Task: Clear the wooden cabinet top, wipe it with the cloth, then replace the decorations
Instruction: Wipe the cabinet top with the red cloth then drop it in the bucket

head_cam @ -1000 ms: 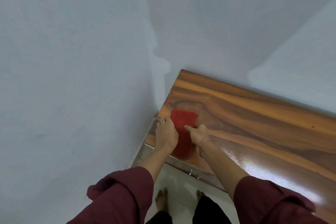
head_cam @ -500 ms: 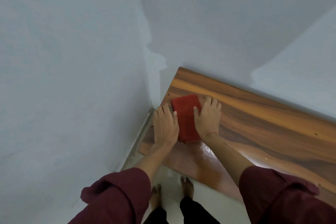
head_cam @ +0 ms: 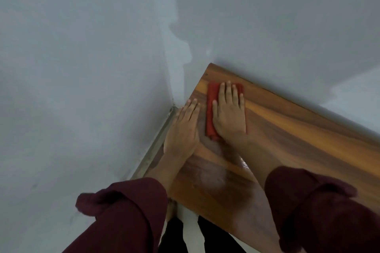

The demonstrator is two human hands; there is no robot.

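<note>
The wooden cabinet top (head_cam: 298, 135) runs from its far left corner down to the right, glossy and bare of decorations. A folded red cloth (head_cam: 211, 113) lies near that far left corner, close to the back wall. My right hand (head_cam: 229, 115) presses flat on the cloth, fingers spread and pointing at the wall, covering most of it. My left hand (head_cam: 183, 129) lies flat on the wood at the cabinet's left edge, just left of the cloth, holding nothing.
A pale wall (head_cam: 82, 88) stands on the left and another (head_cam: 267, 26) behind the cabinet; they meet in a corner beside it. A metal strip (head_cam: 158, 146) runs along the cabinet's left side. My bare foot (head_cam: 171, 209) stands on the floor below.
My right hand has pushed the red cloth away from the front edge toward the back wall and now lies on top of it. My left hand stayed at the left edge.
</note>
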